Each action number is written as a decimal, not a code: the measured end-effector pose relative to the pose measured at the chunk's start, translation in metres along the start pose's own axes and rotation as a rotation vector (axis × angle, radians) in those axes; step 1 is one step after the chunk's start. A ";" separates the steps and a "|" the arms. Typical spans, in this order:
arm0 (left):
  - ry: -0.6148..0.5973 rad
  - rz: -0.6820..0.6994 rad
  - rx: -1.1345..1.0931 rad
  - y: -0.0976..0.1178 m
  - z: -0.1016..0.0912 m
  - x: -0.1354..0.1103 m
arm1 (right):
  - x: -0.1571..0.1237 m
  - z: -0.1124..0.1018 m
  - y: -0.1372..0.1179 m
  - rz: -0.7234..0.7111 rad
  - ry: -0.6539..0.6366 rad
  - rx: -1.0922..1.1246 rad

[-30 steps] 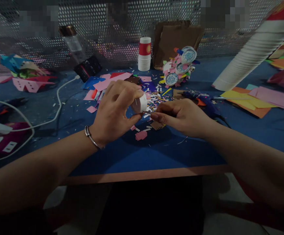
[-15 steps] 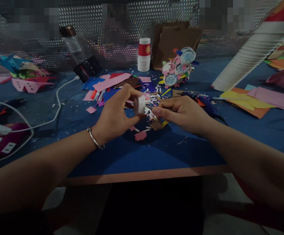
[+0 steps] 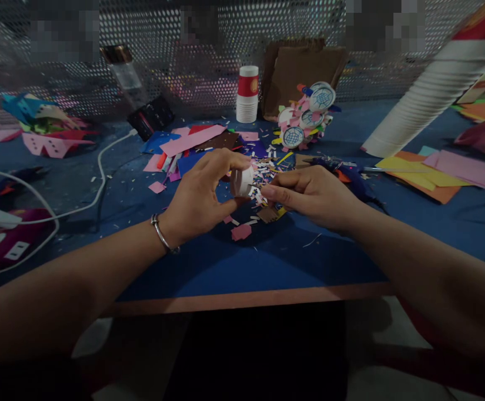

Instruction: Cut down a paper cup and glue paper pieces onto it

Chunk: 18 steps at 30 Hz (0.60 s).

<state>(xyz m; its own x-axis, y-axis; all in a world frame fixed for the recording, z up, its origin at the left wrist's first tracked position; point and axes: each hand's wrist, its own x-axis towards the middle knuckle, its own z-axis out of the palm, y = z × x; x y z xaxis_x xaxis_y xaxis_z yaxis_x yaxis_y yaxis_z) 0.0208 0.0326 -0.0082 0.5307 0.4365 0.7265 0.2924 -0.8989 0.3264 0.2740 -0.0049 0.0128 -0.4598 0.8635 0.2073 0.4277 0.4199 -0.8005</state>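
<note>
My left hand, a metal bangle on its wrist, is closed round a small white round cap-like piece held above the blue table. My right hand is pinched shut right beside that piece, thumb and forefinger pressed together near its edge; what they pinch is too small to make out. Under both hands lies a scatter of paper snippets, with a pink scrap and a brown scrap close by.
Coloured paper sheets lie behind the hands. A red-and-white stack of paper cups, a craft of round discs and brown card stand further back. A long cup stack leans at right. A white cable runs on the left.
My left hand has turned the white piece so its side faces me, and shifted slightly right. My right hand has stayed pinched beside it.
</note>
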 end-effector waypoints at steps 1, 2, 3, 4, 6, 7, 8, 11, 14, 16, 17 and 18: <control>-0.004 -0.004 0.005 0.000 0.000 0.000 | 0.000 0.000 0.000 0.000 0.002 0.006; -0.008 -0.007 0.009 -0.001 0.000 0.000 | -0.001 0.000 -0.001 0.001 0.004 0.014; -0.012 -0.009 0.012 -0.001 0.000 0.000 | -0.001 0.000 -0.001 0.004 0.000 0.025; -0.016 -0.011 0.015 -0.001 0.000 0.000 | -0.001 0.000 -0.001 0.008 -0.007 0.037; -0.018 -0.011 0.014 -0.001 -0.001 0.000 | -0.001 0.000 -0.002 0.016 -0.020 0.049; -0.019 -0.011 0.011 0.000 -0.001 0.000 | -0.001 0.000 -0.002 0.018 -0.020 0.048; -0.018 -0.014 0.007 0.000 -0.002 0.001 | -0.001 0.000 -0.002 0.018 -0.016 0.044; -0.018 -0.036 -0.007 0.002 -0.003 0.002 | -0.001 -0.001 -0.001 0.002 -0.004 0.017; -0.042 -0.100 -0.026 0.003 -0.003 0.002 | 0.001 -0.002 0.001 -0.002 -0.016 -0.011; -0.062 -0.137 -0.028 0.004 -0.004 0.002 | 0.001 -0.002 0.002 0.002 -0.017 -0.022; -0.071 -0.148 -0.019 0.004 -0.004 0.002 | 0.001 -0.002 0.003 0.006 -0.016 -0.026; -0.078 -0.151 -0.002 0.004 -0.004 0.002 | 0.001 -0.002 0.003 0.013 -0.017 -0.028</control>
<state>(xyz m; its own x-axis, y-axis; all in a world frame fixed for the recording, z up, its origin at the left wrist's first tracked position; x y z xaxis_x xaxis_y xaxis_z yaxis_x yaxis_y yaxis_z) 0.0194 0.0295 -0.0031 0.5413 0.5683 0.6196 0.3720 -0.8228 0.4297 0.2762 -0.0021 0.0122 -0.4667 0.8644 0.1872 0.4553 0.4163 -0.7870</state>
